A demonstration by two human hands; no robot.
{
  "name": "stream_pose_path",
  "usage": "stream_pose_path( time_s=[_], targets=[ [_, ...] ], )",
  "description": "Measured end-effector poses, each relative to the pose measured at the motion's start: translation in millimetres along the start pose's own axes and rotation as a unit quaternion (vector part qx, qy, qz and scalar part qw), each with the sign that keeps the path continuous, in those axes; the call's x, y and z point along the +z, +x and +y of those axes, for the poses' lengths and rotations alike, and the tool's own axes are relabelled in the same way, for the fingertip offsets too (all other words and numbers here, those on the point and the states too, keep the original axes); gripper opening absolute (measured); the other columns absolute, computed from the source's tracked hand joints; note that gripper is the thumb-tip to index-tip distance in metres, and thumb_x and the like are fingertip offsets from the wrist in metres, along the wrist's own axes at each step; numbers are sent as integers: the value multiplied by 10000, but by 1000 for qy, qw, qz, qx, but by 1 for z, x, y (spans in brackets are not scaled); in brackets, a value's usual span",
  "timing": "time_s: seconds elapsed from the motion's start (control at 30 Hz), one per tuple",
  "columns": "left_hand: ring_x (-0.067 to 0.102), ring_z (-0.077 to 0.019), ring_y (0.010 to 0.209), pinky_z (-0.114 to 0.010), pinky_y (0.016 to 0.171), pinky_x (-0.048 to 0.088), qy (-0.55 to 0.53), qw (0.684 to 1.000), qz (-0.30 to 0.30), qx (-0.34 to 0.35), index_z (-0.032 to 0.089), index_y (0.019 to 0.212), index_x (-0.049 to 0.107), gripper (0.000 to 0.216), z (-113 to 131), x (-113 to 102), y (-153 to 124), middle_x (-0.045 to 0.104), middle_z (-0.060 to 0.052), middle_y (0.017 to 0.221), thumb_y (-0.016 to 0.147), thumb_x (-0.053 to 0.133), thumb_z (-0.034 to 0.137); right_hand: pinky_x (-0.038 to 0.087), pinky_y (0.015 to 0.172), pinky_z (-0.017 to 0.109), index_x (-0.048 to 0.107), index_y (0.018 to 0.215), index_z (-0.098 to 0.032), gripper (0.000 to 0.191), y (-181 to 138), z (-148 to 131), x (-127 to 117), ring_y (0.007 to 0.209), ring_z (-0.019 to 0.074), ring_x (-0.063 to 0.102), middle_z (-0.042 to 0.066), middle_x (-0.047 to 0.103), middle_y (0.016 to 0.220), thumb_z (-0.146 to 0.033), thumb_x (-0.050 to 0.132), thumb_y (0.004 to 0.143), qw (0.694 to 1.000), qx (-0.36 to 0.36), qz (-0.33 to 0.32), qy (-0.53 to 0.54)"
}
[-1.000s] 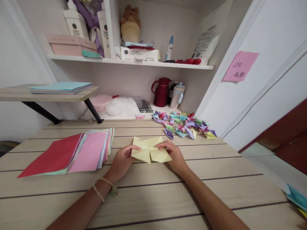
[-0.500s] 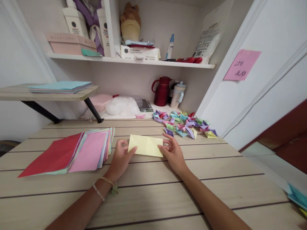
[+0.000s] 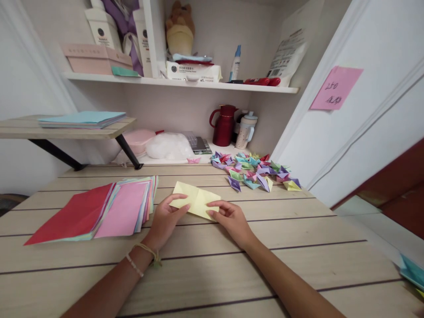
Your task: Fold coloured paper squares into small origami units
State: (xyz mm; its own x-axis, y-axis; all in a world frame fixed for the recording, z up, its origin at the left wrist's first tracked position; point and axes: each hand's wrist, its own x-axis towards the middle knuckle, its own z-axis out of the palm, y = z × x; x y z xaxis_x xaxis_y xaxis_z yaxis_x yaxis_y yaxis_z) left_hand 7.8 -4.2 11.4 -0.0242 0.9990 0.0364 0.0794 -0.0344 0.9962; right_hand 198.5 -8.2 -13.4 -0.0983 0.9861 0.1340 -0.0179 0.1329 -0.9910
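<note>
Yellow paper (image 3: pixel 200 198): creased rectangle held between both hands over the middle of the tabletop (image 3: pixel 198 274); contact beneath cannot be told.
Left hand (image 3: pixel 164 221): pinching the paper's left part, index finger across its face, thumb at the near edge.
Right hand (image 3: pixel 236 224): pinching the right part likewise.
Change: half a second ago the paper lay straighter; now it slants more, right end nearer the person, index fingers over it.
Meaning: folding seems unfinished, the grip apparently being reset.
Coloured sheets (image 3: pixel 76 210): stacked left of the left hand.
Paper boats (image 3: pixel 263 170): clustered beyond the right hand.
</note>
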Motion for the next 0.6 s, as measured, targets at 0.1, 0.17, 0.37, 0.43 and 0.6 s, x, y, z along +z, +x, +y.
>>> stream_pose_path(
  time_s=[0.1, 0.17, 0.37, 0.43, 0.6],
  targets=[
    [582, -124, 580, -205, 531, 417, -71, 997, 17, 14, 162, 957, 587, 365, -2, -1, 3, 631, 23, 599, 633, 683, 299, 442, 555, 234, 588, 1096, -178, 479, -1, -2, 2, 572, 106, 548, -9, 615, 692, -279, 693, 640, 996, 16, -68, 60],
    [621, -152, 735, -241, 664, 462, -101, 995, -10, 21, 151, 958, 596, 355, -1, -1, 3, 679, -30, 770, 641, 678, 289, 460, 623, 256, 503, 1203, -204, 583, -3, -3, 3, 649, 111, 577, 20, 624, 865, -241, 683, 650, 993, 9, -101, 61],
    [622, -196, 803, -286, 711, 474, -61, 997, -46, 7, 136, 978, 637, 361, 1, 1, 0, 694, -62, 837, 660, 657, 306, 465, 592, 230, 554, 1159, -239, 477, -6, -6, 5, 621, 96, 558, 22, 588, 882, -195, 631, 690, 989, -79, -107, -63],
    [625, -194, 779, -282, 695, 477, -71, 996, -59, -2, 129, 976, 637, 368, 0, 1, -1, 696, -61, 810, 649, 670, 293, 461, 551, 227, 609, 1081, -240, 403, -5, -7, 4, 608, 99, 550, 42, 586, 954, -215, 639, 681, 989, -94, -76, -81],
    [623, -186, 813, -275, 716, 472, -105, 989, -103, -6, 123, 944, 633, 395, -4, 3, -2, 695, -71, 842, 576, 732, 226, 460, 591, 247, 695, 799, -198, 181, -1, -7, 1, 722, 154, 576, 71, 616, 994, -301, 684, 651, 994, -88, -9, -62]
  ],
)
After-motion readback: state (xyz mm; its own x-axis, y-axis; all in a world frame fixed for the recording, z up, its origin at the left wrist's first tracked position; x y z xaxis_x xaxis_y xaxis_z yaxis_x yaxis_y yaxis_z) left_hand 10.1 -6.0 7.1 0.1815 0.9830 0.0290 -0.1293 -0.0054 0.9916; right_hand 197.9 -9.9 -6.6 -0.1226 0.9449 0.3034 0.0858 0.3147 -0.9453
